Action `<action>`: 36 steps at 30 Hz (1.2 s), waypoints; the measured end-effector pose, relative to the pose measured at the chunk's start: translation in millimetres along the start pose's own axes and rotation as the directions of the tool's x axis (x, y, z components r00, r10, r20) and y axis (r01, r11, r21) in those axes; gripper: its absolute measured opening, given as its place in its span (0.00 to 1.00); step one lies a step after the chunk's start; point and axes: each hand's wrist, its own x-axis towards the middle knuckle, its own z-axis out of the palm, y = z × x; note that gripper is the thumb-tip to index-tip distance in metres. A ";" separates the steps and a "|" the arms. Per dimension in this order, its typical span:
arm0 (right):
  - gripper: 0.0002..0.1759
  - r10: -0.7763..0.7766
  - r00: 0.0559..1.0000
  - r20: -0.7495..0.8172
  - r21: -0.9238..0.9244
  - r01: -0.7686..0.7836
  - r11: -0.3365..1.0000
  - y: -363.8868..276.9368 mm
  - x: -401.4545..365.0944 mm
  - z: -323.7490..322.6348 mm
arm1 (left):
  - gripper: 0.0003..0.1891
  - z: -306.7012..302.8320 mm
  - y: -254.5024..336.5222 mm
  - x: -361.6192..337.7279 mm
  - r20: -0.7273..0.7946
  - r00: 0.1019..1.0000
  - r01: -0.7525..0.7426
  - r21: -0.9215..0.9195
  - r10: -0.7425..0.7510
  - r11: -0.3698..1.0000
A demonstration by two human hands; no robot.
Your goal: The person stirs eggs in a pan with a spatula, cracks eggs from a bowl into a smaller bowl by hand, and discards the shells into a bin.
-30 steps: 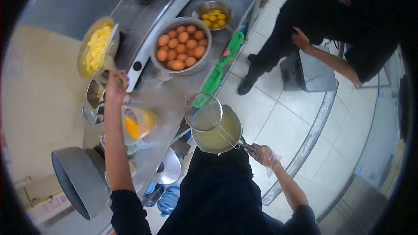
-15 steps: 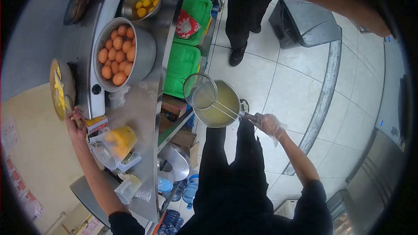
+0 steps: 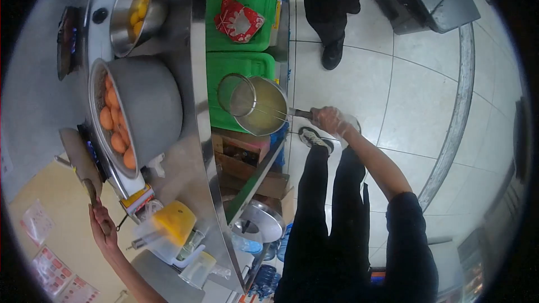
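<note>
My left hand (image 3: 103, 221), at the far left, is closed around the handle of a frying pan (image 3: 81, 154), which shows nearly edge-on beside a burner with a blue flame. In a thin clear glove, my right hand (image 3: 331, 120) grips the dark handle of a saucepan (image 3: 275, 126) over the floor beside the counter. Pale yellowish liquid (image 3: 269, 106) lies inside the saucepan. A round wire strainer (image 3: 233, 94) sits across its far rim, its wires running back toward my right hand. Whether that hand also holds the strainer's handle is unclear.
On the counter (image 3: 196, 134) stand a deep pot (image 3: 149, 106) of brown eggs, a steel bowl (image 3: 120, 25) with yolks and a jug (image 3: 177, 221) of yellow contents. Green crates (image 3: 241, 62) sit below. Another person's shoe (image 3: 332, 53) and a grey bin (image 3: 415, 0) are beyond.
The view has shifted and turned. The saucepan and strainer now appear higher and in front of the green crates. The frying pan shows more edge-on, with my left hand still on its handle.
</note>
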 end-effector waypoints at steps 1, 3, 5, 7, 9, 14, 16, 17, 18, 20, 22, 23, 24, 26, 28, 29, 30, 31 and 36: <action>0.15 0.031 0.999 0.042 0.034 -0.032 0.999 -6.8 18.3 3.2 | 0.21 4.4 -0.8 -1.7 -0.035 0.999 0.005 -0.013 -0.006 1.000; 0.14 0.022 0.997 0.078 -0.010 -0.021 1.000 -9.6 56.7 22.6 | 0.21 18.8 -8.1 -6.3 -0.058 0.998 0.005 -0.044 -0.007 0.999; 0.11 0.010 0.999 0.039 0.000 -0.010 1.000 -23.4 82.3 33.5 | 0.21 25.6 -9.9 -9.3 -0.083 0.996 0.007 -0.075 -0.013 0.997; 0.11 0.015 1.000 0.020 0.016 -0.015 1.000 -36.3 105.2 40.8 | 0.21 27.0 -9.8 -10.3 -0.108 0.994 0.006 -0.108 -0.018 0.994; 0.10 0.018 1.000 0.007 0.027 -0.018 0.999 -42.2 125.2 53.0 | 0.21 34.0 -14.1 -11.1 -0.108 0.994 0.010 -0.112 -0.022 0.994; 0.13 0.032 0.998 0.049 0.070 -0.035 0.997 -56.6 152.2 60.4 | 0.21 33.5 -17.0 -10.3 -0.100 0.995 -0.026 -0.114 0.015 0.993; 0.14 0.053 0.997 0.052 0.102 -0.058 0.993 -60.6 155.9 58.0 | 0.22 38.1 -16.7 -11.1 -0.147 0.989 -0.048 -0.117 0.031 0.992; 0.16 0.071 0.996 0.056 0.135 -0.078 0.988 -61.9 157.1 58.2 | 0.22 40.6 -17.9 -11.3 -0.148 0.989 -0.047 -0.118 0.030 0.992; 0.16 0.072 0.996 0.058 0.132 -0.079 0.988 -63.7 159.2 58.1 | 0.22 42.9 -19.8 -11.0 -0.136 0.990 -0.048 -0.135 0.030 0.990; 0.19 0.126 0.988 0.092 0.122 -0.137 0.983 -64.7 165.1 66.7 | 0.23 43.1 -20.1 -10.0 -0.127 0.991 -0.050 -0.155 0.030 0.987; 0.21 0.102 0.990 0.095 0.086 -0.110 0.990 -63.5 163.9 66.8 | 0.22 41.0 -19.2 -8.8 -0.122 0.992 -0.060 -0.175 0.039 0.983; 0.23 0.079 0.992 0.102 0.055 -0.085 0.995 -65.4 162.1 65.1 | 0.22 40.7 -18.3 -8.8 -0.127 0.991 -0.065 -0.178 0.042 0.982; 0.23 0.072 0.992 0.107 0.052 -0.078 0.996 -66.4 162.3 63.0 | 0.22 39.8 -18.0 -7.7 -0.114 0.993 -0.061 -0.171 0.042 0.983; 0.27 0.092 0.976 0.200 0.077 -0.109 0.991 -70.4 158.8 58.0 | 0.22 37.5 -17.6 -8.1 -0.121 0.992 -0.062 -0.169 0.041 0.984; 0.28 0.068 0.973 0.221 0.052 -0.081 0.995 -70.8 157.4 50.4 | 0.21 35.6 -17.6 -7.2 -0.077 0.997 -0.022 -0.261 0.002 0.965; 0.29 0.058 0.971 0.233 0.033 -0.067 0.997 -72.0 156.0 47.0 | 0.21 36.4 -19.1 -7.7 -0.086 0.996 -0.030 -0.266 0.007 0.963; 0.29 0.052 0.971 0.235 0.028 -0.060 0.998 -72.9 154.1 43.5 | 0.21 37.6 -22.0 -6.7 -0.079 0.997 -0.041 -0.291 0.019 0.956; 0.30 0.057 0.972 0.227 0.031 -0.066 0.997 -72.9 152.2 42.8 | 0.21 38.9 -23.9 -6.0 -0.072 0.997 -0.052 -0.315 0.030 0.948; 0.33 0.047 0.968 0.247 0.053 -0.062 0.997 -68.6 140.6 34.2 | 0.20 40.4 -36.2 -5.8 0.000 0.999 -0.033 -0.485 0.038 0.874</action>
